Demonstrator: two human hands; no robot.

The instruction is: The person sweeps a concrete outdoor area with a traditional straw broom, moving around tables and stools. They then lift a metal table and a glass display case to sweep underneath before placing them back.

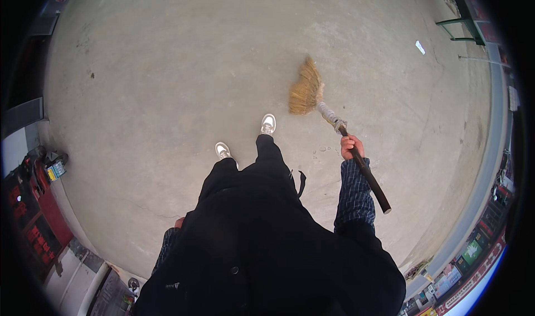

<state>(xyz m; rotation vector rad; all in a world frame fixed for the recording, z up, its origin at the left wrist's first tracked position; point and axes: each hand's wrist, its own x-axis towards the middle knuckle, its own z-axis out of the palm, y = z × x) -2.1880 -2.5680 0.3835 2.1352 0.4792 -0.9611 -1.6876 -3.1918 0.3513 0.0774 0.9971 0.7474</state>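
Observation:
My right hand (351, 147) grips the dark handle of a straw broom (306, 91), just below its pale wrapped neck. The free end of the handle slants back past my forearm. Ahead and to the right of my feet, the fan of bristles appears to rest on the concrete floor (167, 86). Low at my left side, only a sliver of my left hand (179, 222) shows beside my dark clothing. Its fingers are hidden.
A white scrap (420, 47) lies on the floor to the right. Green metal-framed furniture (471, 31) stands at the far right. Along the left edge are a vehicle (54, 167) with a plate and red-and-black panels (39, 220). A pale strip (480, 182) borders the right side.

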